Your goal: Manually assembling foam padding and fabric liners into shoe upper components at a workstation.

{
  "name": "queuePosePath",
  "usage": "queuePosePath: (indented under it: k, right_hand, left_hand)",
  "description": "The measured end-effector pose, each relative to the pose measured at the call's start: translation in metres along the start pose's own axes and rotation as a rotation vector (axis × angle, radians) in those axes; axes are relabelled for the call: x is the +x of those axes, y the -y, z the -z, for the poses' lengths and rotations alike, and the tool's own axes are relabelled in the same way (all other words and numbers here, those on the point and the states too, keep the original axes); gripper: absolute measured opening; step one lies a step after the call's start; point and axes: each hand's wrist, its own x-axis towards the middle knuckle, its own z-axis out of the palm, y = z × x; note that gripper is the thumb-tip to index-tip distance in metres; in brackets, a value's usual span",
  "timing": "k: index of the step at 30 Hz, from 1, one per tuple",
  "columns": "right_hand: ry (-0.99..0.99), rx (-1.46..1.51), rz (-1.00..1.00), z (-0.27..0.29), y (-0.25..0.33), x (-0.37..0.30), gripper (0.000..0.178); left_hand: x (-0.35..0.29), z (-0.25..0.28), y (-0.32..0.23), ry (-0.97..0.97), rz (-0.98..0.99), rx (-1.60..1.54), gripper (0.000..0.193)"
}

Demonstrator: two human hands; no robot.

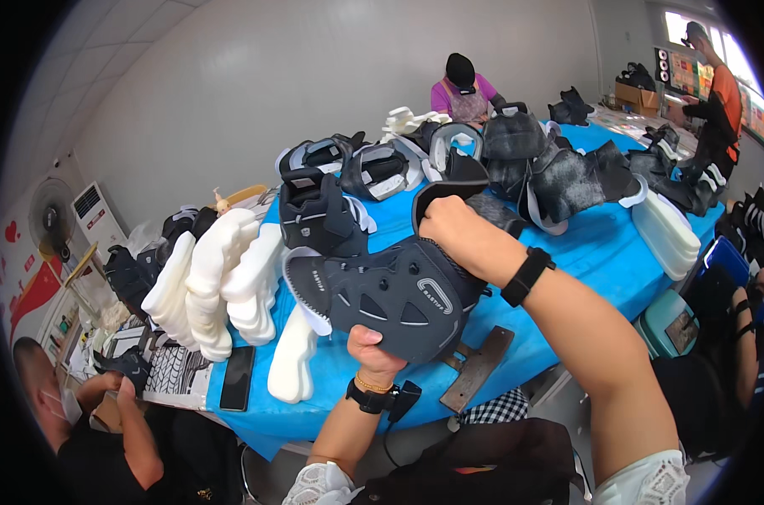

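Observation:
A black boot upper (pixel 403 295) with triangular cutouts and a pale lining edge is held over the near side of the table. My left hand (pixel 375 355) grips its lower edge, thumb on the outer face. At the top, my right hand (pixel 449 225) is closed at the opening by the raised tongue-like flap (pixel 453 192); its fingertips are hidden. Close to the left hand lies a white sole-shaped foam piece (pixel 292 362). A dark bar-shaped fixture (pixel 480 368) sits at the table's near edge, partly behind the upper.
More black uppers (pixel 319 215) crowd the blue-covered table (pixel 596 257). White foam pieces stand stacked at left (pixel 209 286) and right (pixel 666 231). A phone (pixel 237 379) lies near the front edge. Co-workers sit across (pixel 466 93) and at left (pixel 104 438); another stands at right (pixel 718 101).

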Motion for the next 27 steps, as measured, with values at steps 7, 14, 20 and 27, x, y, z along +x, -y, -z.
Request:
queuePosePath:
  k: [7, 14, 20, 27]
  right_hand:
    - [0.027, -0.094, -0.048, -0.002, 0.004, 0.001, 0.007]
    - [-0.039, -0.101, -0.288, 0.000, 0.004, 0.013, 0.009]
    - [-0.261, 0.314, -0.193, -0.015, 0.008, -0.011, 0.017]
    - [-0.239, 0.142, -0.188, -0.016, -0.001, -0.012, 0.008]
  left_hand:
    - [0.003, 0.004, -0.005, 0.075, 0.023, -0.035, 0.077]
    - [0.000, 0.015, 0.000, 0.045, -0.052, 0.017, 0.071]
    - [-0.004, 0.024, -0.001, -0.011, -0.092, 0.084, 0.073]
    - [0.009, 0.018, -0.004, 0.050, -0.099, 0.042, 0.075]
